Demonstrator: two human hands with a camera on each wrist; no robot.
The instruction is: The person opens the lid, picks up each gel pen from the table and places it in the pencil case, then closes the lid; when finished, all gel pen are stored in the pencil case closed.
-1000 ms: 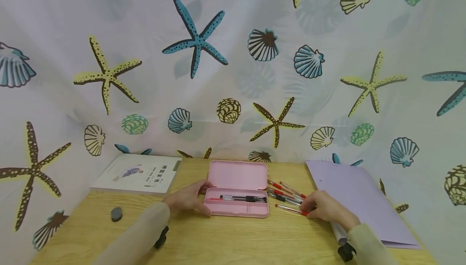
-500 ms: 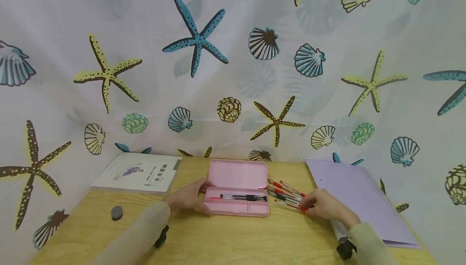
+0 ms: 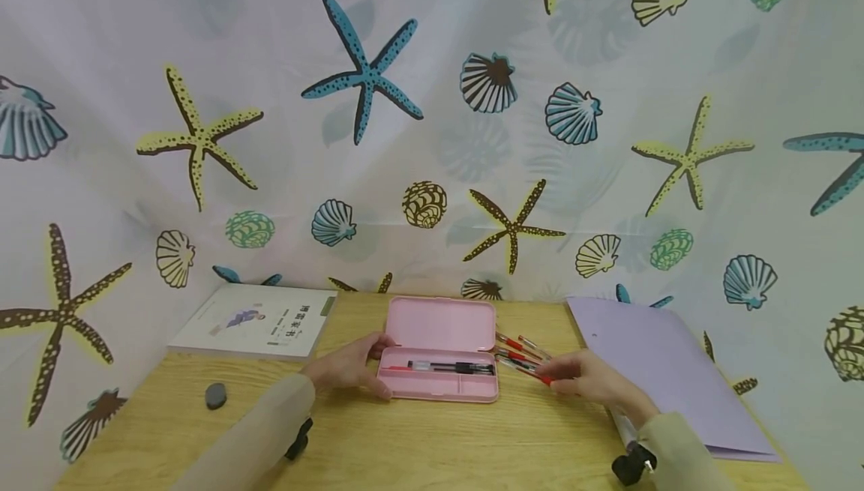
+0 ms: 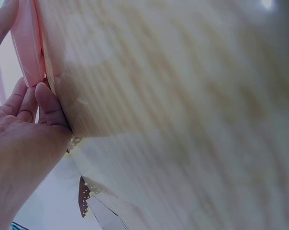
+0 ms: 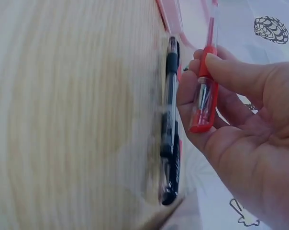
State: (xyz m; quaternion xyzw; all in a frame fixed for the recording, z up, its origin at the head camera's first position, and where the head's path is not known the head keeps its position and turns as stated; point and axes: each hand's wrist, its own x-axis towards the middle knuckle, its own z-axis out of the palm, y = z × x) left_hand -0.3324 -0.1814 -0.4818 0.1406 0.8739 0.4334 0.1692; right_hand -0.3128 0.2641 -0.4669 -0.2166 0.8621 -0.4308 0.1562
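An open pink pencil case [image 3: 439, 360] lies at the middle of the wooden desk [image 3: 405, 446], with a black pen [image 3: 451, 367] in its tray. My left hand [image 3: 347, 366] rests against the case's left end [image 4: 27, 45], fingers touching it. My right hand [image 3: 580, 378] pinches a red-capped pen [image 3: 533, 373] [image 5: 205, 93] between thumb and fingers, just right of the case. Several more pens [image 3: 520, 348] lie loose on the desk beside the case. In the right wrist view a black pen [image 5: 169, 124] lies on the wood next to my fingers.
A white booklet [image 3: 259, 321] lies at the back left, and a small grey eraser [image 3: 216, 395] sits near the left front. A lilac folder [image 3: 664, 367] covers the desk's right side. A seashell-print curtain [image 3: 432, 124] hangs behind.
My right hand has picked a red pen up from the pile and moved it left towards the case. The left hand has stayed at the case's end.
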